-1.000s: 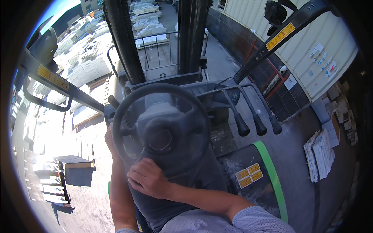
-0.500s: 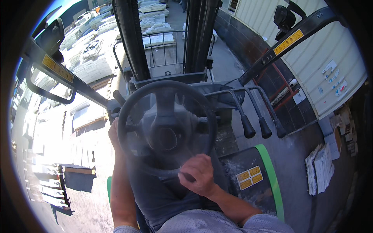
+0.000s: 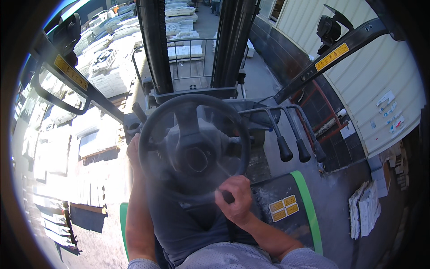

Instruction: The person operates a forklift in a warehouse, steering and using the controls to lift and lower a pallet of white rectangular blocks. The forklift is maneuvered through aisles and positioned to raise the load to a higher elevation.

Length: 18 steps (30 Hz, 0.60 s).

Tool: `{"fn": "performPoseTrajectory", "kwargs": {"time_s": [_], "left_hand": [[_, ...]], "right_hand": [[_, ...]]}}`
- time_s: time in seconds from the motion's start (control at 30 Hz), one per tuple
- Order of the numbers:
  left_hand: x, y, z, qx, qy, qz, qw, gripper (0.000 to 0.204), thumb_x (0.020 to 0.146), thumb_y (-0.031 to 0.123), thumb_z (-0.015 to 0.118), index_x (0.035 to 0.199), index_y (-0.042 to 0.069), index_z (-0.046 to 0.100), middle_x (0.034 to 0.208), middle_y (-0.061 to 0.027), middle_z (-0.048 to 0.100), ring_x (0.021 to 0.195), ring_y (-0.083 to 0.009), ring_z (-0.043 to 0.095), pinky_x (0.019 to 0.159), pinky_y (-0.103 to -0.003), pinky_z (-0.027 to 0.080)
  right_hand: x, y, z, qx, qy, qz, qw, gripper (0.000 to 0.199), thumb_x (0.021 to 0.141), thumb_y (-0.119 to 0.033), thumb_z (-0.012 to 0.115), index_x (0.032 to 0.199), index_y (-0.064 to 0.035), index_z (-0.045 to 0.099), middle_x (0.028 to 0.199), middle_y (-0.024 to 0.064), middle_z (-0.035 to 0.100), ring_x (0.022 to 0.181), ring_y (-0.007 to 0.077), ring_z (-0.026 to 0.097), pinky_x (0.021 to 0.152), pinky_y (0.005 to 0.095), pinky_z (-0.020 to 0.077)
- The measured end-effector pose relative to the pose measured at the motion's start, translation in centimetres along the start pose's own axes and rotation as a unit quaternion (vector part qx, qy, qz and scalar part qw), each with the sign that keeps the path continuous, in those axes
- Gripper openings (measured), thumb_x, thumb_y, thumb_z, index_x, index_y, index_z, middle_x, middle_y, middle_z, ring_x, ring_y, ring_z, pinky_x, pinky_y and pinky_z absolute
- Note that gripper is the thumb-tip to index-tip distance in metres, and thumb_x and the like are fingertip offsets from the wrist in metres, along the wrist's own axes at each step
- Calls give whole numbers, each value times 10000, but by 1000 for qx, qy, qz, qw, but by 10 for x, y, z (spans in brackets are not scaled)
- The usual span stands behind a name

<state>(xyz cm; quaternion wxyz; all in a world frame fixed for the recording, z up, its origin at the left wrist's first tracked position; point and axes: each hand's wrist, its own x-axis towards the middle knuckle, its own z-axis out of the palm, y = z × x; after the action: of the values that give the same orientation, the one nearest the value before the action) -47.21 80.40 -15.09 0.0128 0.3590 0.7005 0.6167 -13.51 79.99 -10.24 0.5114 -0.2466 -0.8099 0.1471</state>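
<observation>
I sit at the dark steering wheel (image 3: 197, 97) of a forklift. At its lower right rim, my right hand (image 3: 236, 199) is closed around a dark round spinner knob (image 3: 227, 197). My left hand (image 3: 133, 151) is by the wheel's left side, its fingers mostly hidden, so I cannot tell whether they grip anything. Just beyond that hand, a short dark lever (image 3: 139, 112) sticks up from the steering column. Three black-knobbed control levers (image 3: 285, 149) stand to the right of the wheel, with neither hand on them.
Ahead rise the forklift mast (image 3: 153, 49) and a black load backrest (image 3: 190, 60). Stacks of pale slabs (image 3: 107, 83) line the left. On the right are a light corrugated wall (image 3: 358, 80), a red metal frame (image 3: 329, 101) and leaning white sheets (image 3: 365, 208). A person (image 3: 216, 6) stands far ahead.
My right hand has moved right and slightly up along the rim with the knob, turning the wheel counterclockwise. The surroundings have shifted slightly in view. My left hand stays by the wheel's left side.
</observation>
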Motion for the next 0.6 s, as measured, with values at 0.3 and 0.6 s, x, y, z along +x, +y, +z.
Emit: {"fn": "performPoseTrajectory", "kwargs": {"time_s": [0.3, 0.6], "left_hand": [[28, -22, 18, -62, -31, -46, 996, 341, 1119, 288, 512, 1135, 13, 713, 731, -17, 590, 669, -95, 515, 579, -296, 408], [52, -1, 36, -91, -52, -44, 994, 528, 1133, 422, 413, 889, 19, 651, 768, -59, 661, 717, -133, 587, 667, -333, 485]], "right_hand": [[9, -3, 52, 50, -65, -25, 996, 308, 782, -77, 838, 1035, -93, 662, 1044, 66, 635, 1015, 271, 644, 935, 448, 494], [46, 3, 95, 88, -107, -38, 990, 281, 819, -106, 824, 1053, -73, 671, 1070, 75, 640, 1041, 275, 642, 975, 458, 487]]}}
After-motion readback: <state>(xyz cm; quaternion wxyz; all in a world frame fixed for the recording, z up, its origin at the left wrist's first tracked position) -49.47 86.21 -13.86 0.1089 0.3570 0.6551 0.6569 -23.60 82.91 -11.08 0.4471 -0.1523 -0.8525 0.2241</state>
